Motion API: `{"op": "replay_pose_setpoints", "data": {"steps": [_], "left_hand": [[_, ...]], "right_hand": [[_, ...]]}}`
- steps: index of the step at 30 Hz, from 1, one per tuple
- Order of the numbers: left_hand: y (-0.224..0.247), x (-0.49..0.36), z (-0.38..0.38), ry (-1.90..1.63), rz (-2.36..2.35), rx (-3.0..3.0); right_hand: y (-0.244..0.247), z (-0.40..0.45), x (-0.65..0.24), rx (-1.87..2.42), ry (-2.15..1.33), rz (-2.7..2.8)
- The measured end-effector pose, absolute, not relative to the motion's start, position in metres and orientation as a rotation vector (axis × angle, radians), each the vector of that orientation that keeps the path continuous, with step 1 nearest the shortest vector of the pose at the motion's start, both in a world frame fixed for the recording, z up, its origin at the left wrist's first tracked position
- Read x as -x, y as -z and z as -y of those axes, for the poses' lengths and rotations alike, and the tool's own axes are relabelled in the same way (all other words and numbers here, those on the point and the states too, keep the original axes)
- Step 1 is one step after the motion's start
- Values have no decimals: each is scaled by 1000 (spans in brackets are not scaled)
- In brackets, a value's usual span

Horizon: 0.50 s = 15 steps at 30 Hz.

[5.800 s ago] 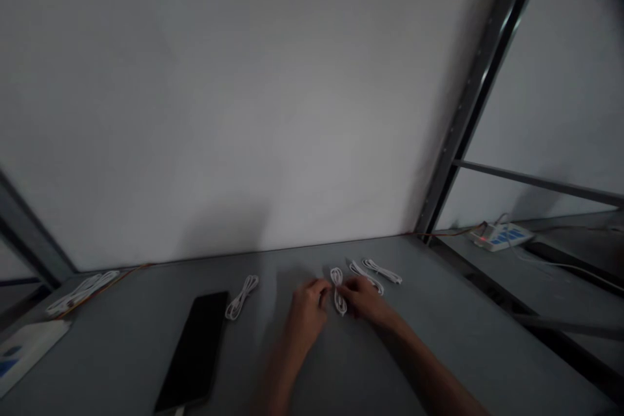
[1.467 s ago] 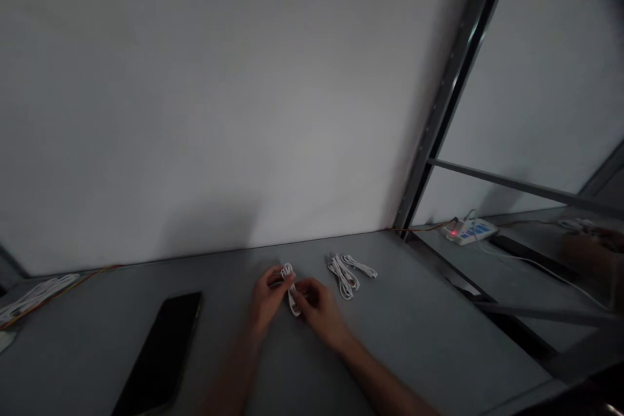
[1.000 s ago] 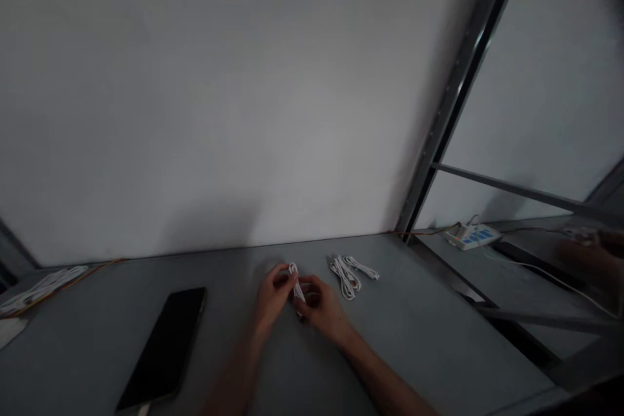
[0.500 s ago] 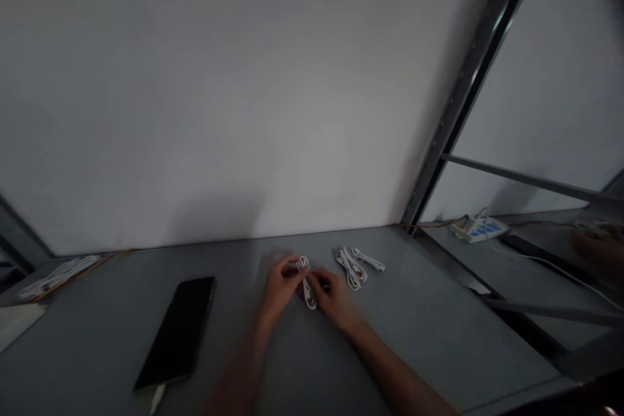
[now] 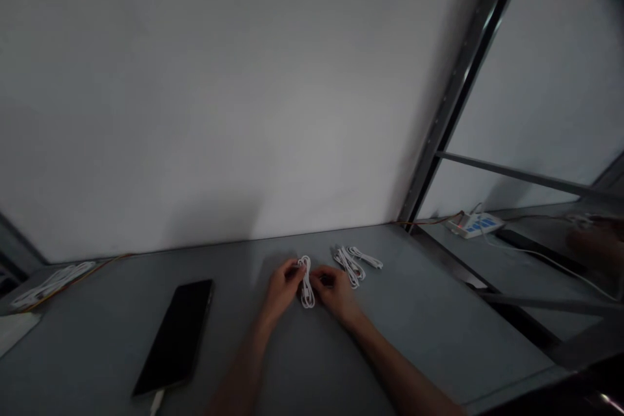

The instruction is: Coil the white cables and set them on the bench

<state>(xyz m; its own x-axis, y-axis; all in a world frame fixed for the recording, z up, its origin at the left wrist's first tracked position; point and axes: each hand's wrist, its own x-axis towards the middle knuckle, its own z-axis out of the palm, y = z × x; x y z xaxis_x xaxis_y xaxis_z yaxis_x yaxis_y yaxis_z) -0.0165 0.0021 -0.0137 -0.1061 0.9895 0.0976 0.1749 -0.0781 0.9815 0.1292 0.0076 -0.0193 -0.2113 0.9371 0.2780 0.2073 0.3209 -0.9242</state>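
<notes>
On the table (image 5: 439, 331), the phone (image 5: 175, 338) lies at 8 o'clock from the coiled cable (image 5: 307, 294). Right hand (image 5: 341, 296): at 3 o'clock, curled; grip cannot be told. Left hand (image 5: 281, 289): pinches the coil's 12 o'clock end. Light, even pressure should preserve loop alignment.

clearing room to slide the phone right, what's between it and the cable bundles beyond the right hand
Left hand, coiled white cable, right hand, in that order from the phone; the head view shows this.

The cable bundle (image 5: 307, 291) that lay just beside the phone (image 5: 174, 338) is now well to its right, touched by the left hand (image 5: 283, 287).
</notes>
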Motion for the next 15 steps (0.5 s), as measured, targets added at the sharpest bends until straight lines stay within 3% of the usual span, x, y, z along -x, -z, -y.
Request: {"op": "replay_pose_setpoints", "data": {"steps": [15], "left_hand": [[11,17,0,-1298,-1338,-1511]], "right_hand": [[22,-7,-127,1016,-1102,1588]]}}
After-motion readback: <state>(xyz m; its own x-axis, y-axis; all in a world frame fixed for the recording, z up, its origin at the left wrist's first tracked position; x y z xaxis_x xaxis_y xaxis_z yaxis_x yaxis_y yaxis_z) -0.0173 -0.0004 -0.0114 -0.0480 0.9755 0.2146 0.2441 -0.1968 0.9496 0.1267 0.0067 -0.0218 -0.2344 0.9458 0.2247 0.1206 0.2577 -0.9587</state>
